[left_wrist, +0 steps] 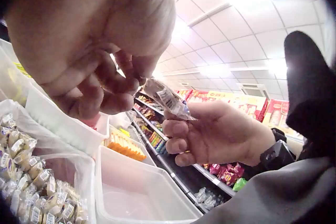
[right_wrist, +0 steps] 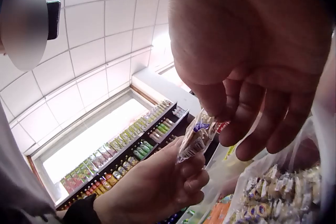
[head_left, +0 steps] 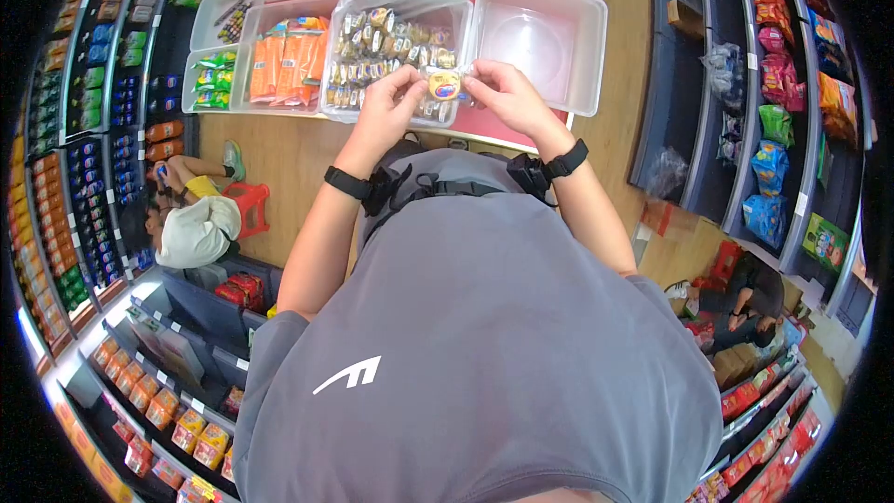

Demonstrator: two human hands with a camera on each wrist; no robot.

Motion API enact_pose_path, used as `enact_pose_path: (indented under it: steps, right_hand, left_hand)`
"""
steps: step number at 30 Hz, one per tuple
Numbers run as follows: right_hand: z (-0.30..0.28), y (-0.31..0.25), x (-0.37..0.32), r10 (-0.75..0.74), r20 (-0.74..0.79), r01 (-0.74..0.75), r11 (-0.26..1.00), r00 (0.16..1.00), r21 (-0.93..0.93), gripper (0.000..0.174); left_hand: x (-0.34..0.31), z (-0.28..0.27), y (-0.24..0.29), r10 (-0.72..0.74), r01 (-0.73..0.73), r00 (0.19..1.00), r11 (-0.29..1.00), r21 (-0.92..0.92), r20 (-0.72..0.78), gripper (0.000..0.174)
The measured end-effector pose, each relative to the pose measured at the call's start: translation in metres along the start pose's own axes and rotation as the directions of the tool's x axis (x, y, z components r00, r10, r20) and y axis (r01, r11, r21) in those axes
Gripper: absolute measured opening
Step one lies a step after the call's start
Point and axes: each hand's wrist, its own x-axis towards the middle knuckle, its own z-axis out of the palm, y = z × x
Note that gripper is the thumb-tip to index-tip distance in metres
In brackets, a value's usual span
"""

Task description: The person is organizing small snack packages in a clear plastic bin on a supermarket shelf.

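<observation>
Both hands hold one small snack packet (head_left: pixel 444 86) in a clear wrapper with a yellow and blue print. My left hand (head_left: pixel 396 98) pinches one end between thumb and fingertips. The other end is pinched by my right hand (head_left: pixel 510 98). In the left wrist view, a barcode shows on the side of the packet (left_wrist: pixel 165 96). Beneath the hands stands a plastic-lined bin of similar wrapped snacks (head_left: pixel 372 45). The right wrist view shows the packet (right_wrist: pixel 197 136) stretched between the left hand (right_wrist: pixel 157 182) and the right hand (right_wrist: pixel 252 66).
To the right is a translucent bin (head_left: pixel 590 56). Orange packets (head_left: pixel 287 65) and green packets (head_left: pixel 214 79) fill bins on the left, with more stocked bins behind. Shelves (head_left: pixel 717 65) line both sides. A person (head_left: pixel 196 224) sits at left near a red stool (head_left: pixel 250 205); another person sits at right.
</observation>
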Motion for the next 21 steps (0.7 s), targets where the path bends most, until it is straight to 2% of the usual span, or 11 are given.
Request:
enact_pose_path:
  steps: [5,11,15,21]
  right_hand:
    - [0.01,-0.007,0.003,0.004,0.01,-0.004,0.999,1.0,0.052,0.02]
    - [0.022,-0.009,0.012,-0.031,0.005,0.031,0.998,1.0,0.053,0.022]
    - [0.036,-0.017,0.02,-0.02,-0.01,0.021,0.997,1.0,0.069,0.022]
    - [0.055,-0.016,0.033,-0.004,-0.023,0.005,1.0,1.0,0.017,0.023]
  left_hand:
    - [0.0,-0.006,0.002,-0.028,0.029,1.0,0.998,-0.053,0.012,0.017]
    - [0.003,-0.024,-0.006,0.017,-0.017,1.0,1.0,-0.024,0.007,0.016]
    - [0.002,-0.04,-0.004,-0.022,0.023,1.0,0.998,-0.058,0.013,0.015]
    - [0.002,-0.064,-0.016,-0.028,0.029,0.999,0.999,-0.035,0.038,0.016]
